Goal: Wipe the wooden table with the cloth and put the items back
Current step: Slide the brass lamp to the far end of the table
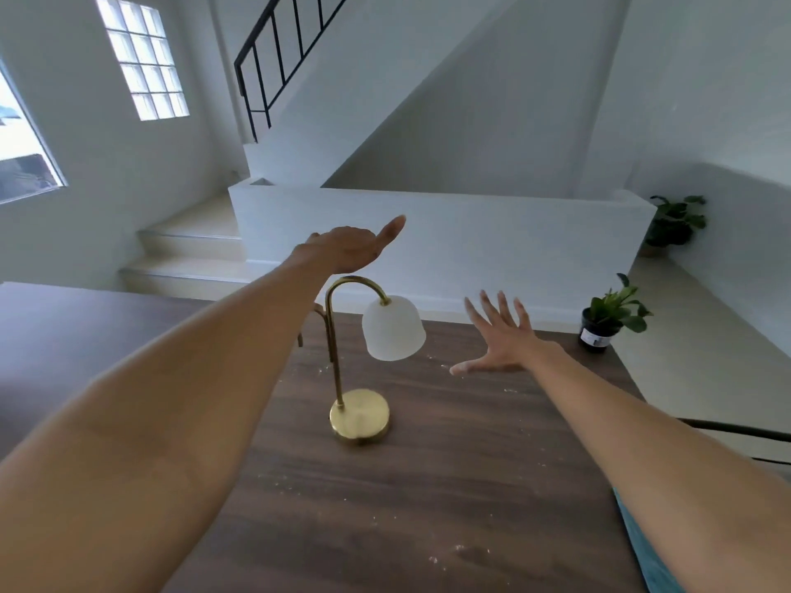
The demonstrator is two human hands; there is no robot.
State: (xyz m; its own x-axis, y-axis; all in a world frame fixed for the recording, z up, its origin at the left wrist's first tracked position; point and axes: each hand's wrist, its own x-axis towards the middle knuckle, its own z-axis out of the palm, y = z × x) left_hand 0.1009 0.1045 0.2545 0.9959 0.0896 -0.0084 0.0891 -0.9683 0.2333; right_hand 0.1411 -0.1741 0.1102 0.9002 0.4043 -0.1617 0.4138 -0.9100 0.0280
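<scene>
A brass lamp [360,415] with a white glass shade [393,329] stands in the middle of the dark wooden table [449,485]. White crumbs and dust are scattered on the wood. My left hand [349,248] hovers above the lamp's curved neck, thumb out, holding nothing. My right hand [501,342] is spread flat in the air to the right of the shade, fingers straight. A strip of teal cloth [646,554] shows at the table's right edge, partly hidden under my right forearm.
A small potted plant [608,316] stands at the table's far right corner. A second plant [674,222] sits on the floor by the wall. Behind the table are a low white wall, steps and a staircase with a black railing.
</scene>
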